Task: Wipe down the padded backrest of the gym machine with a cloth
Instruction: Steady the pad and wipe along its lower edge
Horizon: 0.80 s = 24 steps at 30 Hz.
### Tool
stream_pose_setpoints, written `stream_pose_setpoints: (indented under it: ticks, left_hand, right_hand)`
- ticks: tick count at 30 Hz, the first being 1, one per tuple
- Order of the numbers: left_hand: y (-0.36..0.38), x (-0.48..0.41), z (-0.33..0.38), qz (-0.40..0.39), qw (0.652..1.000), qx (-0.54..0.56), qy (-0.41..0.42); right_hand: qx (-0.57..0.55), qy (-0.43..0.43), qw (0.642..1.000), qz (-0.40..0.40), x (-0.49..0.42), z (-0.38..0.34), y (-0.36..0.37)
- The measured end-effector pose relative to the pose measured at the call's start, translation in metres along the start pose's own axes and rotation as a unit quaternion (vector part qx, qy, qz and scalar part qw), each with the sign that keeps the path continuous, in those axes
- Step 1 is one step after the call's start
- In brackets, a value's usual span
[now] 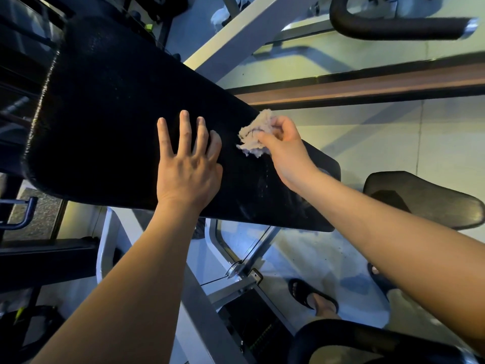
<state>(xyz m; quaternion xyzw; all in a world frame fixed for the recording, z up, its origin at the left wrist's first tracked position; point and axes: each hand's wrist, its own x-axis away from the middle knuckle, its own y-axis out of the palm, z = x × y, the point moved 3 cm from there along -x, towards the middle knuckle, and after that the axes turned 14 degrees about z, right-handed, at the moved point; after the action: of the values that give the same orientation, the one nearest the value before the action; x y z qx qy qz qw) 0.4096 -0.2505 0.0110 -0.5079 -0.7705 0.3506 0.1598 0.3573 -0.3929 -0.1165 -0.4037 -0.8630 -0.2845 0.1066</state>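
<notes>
- Backrest [110, 122]: black padded slab filling the middle of the view. Its long axis runs from the wide end at far left to the narrow end at near right, with the seat pad [420, 200] just beyond that narrow end.
- Most of the pad lies left of the cloth, so the coming stroke likely has to travel leftward along the long axis (a judgement, not something seen).
- White machine frame [236, 35]: passes behind and below the pad. The mounting is hidden.
- Left hand [187, 164]: flat on the pad mid-length, fingers straight and spread, holding nothing. It sits just left of the cloth, right in the leftward path.
- Right hand [286, 148]: at the pad's far edge toward the narrow end, thumb and fingers curled round the cloth. It is the nearer hand to the work.
- Cloth [256, 135]: pale, bunched, on or just over the pad surface; contact cannot be told.
- Faint streaks [262, 185]: near the narrow end, possibly damp.
- Hard to make out: the pad surface is almost pure black, the wide end is in shadow, and the right forearm covers part of the narrow end.
</notes>
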Motion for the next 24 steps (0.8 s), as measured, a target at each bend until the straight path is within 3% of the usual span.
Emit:
stream_pose_setpoints:
  ticks: [3,6,8,12,17,21,24]
  left_hand:
    - [0.001,0.001,0.001,0.001,1.0,-0.002,-0.002]
    - [0.003,0.001,0.0,0.011,1.0,0.006,-0.003]
    - [0.003,0.001,0.0,0.013,1.0,0.009,-0.003]
    - [0.003,0.001,0.0,0.011,1.0,0.002,-0.004]
    - [0.003,0.001,0.001,0.01,1.0,0.0,-0.001]
    - [0.005,0.001,0.001,0.008,1.0,-0.002,-0.001]
    - [0.005,0.001,0.001,0.007,1.0,-0.007,0.004]
  right_hand:
    - [0.208,-0.082,0.975,0.007,0.003,0.026,-0.005]
    - [0.306,-0.215,0.926,0.044,0.007,0.031,-0.011]
    - [0.325,-0.267,0.907,0.031,0.01,0.027,-0.011]
    - [0.321,-0.277,0.905,-0.038,0.024,0.03,-0.004]
    - [0.35,-0.359,0.864,-0.038,0.002,0.03,0.002]
    - [0.31,-0.34,0.886,0.055,-0.03,0.011,0.006]
    - [0.319,-0.35,0.877,0.082,-0.034,0.009,0.018]
